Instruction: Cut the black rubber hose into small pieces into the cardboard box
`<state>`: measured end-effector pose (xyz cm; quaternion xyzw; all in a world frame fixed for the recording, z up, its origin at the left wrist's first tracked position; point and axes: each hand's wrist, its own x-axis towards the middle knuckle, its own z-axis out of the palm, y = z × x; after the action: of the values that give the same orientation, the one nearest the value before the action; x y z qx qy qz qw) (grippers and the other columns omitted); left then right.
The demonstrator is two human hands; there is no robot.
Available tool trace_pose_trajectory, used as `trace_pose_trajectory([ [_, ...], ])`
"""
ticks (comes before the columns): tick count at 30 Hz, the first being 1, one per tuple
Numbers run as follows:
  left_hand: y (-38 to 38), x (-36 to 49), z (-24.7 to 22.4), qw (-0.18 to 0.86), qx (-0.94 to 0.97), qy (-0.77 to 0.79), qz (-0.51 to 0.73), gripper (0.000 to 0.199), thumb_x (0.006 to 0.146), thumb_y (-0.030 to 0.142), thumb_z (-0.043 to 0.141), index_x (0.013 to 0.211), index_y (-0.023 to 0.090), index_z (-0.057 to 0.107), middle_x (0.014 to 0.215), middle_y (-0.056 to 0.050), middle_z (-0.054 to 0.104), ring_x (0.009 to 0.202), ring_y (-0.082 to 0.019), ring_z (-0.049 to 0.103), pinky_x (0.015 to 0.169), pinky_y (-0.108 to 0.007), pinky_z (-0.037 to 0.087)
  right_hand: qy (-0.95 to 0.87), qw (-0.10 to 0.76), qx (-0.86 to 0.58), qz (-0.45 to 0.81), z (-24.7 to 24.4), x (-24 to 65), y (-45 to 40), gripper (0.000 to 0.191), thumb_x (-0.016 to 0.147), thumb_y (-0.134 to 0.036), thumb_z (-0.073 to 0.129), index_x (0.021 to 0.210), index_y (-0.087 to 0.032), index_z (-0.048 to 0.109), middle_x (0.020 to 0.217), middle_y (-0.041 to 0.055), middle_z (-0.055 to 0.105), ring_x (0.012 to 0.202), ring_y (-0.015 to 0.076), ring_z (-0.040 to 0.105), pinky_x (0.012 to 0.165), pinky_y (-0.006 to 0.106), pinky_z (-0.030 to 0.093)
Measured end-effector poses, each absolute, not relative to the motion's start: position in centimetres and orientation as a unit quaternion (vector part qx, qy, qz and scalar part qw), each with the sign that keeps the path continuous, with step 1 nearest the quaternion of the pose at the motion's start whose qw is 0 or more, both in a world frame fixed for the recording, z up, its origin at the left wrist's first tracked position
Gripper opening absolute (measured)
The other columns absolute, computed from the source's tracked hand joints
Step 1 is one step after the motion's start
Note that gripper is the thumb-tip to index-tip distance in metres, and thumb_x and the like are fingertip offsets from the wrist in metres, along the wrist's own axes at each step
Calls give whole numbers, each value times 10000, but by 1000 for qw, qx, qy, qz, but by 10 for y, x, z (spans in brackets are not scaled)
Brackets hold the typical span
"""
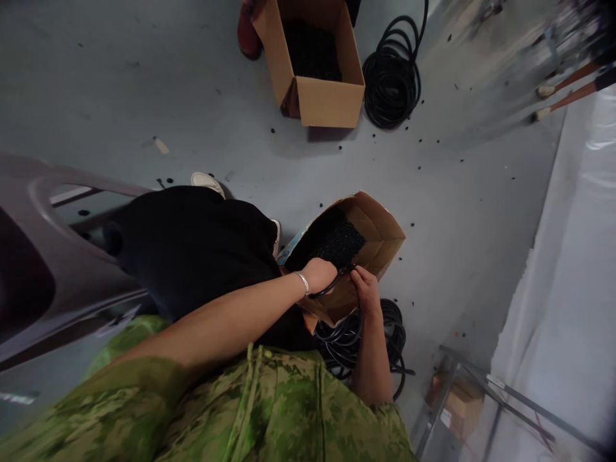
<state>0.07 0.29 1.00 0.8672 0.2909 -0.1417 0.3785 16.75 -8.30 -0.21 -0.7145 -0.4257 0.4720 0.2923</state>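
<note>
Left hand (pixel 318 274) closed over a black hose (pixel 330 287) at the near rim of the tilted cardboard box (pixel 380 237), right hand (pixel 364 289) seemingly pinching the hose's end just beside it, hose coil (pixel 392 333) on the floor below.

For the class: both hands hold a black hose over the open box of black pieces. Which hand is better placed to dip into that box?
Probably the left hand: it sits at the box opening, while the right hand grips the hose outside the rim.
</note>
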Motion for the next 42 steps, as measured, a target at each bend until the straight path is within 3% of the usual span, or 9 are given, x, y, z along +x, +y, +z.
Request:
trace_pose_trajectory([
  [13,0,-3,10,347,881,291,-141,292,817,260,530,842,68,748,840,-211,718,818,-283,695,671,-316,486,-437,275,-716,471,-10,175,-80,368,834,-492,543,632,-185,536,528,-36,408,509,103,341,498,242,257],
  [42,-4,-6,-1,358,867,299,-174,284,785,274,573,876,71,750,873,-212,723,857,-282,695,699,-293,501,-453,250,-722,459,-36,162,-87,394,847,-501,472,600,-197,508,512,-36,406,545,119,389,507,223,290],
])
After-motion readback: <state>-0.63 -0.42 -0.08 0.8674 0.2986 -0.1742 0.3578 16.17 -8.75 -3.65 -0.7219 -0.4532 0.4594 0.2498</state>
